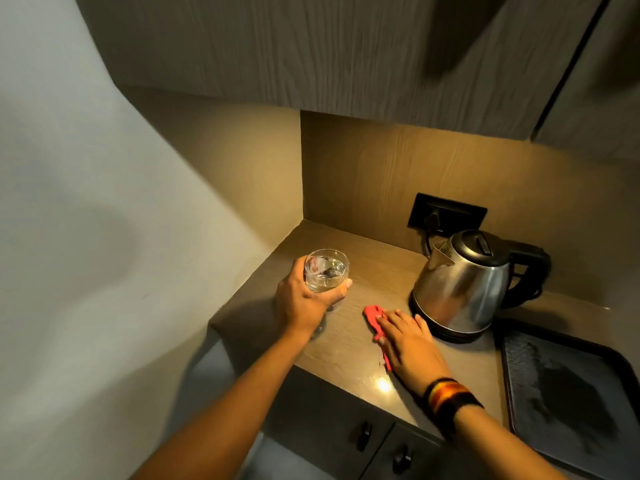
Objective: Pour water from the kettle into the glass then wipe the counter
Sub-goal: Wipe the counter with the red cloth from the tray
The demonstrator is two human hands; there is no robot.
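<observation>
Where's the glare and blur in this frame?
Head view: a bright glare spot on the counter edge near the right hand; warm under-cabinet light, dark corners; motion blur on the cabinet above; wide-angle bending at the edges; kettle and glass fairly sharp.

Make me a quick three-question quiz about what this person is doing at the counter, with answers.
1. True or false: the glass is empty.
2. Which of the hands presses the red cloth on the counter? A) left hand B) right hand C) neither
3. Fill in: the kettle stands upright on its ____, lid shut.

Key:
1. False: there is water in it, and the left hand holds it lifted off the counter.
2. B: the right hand lies flat on the cloth, just left of the kettle.
3. Base.
</observation>
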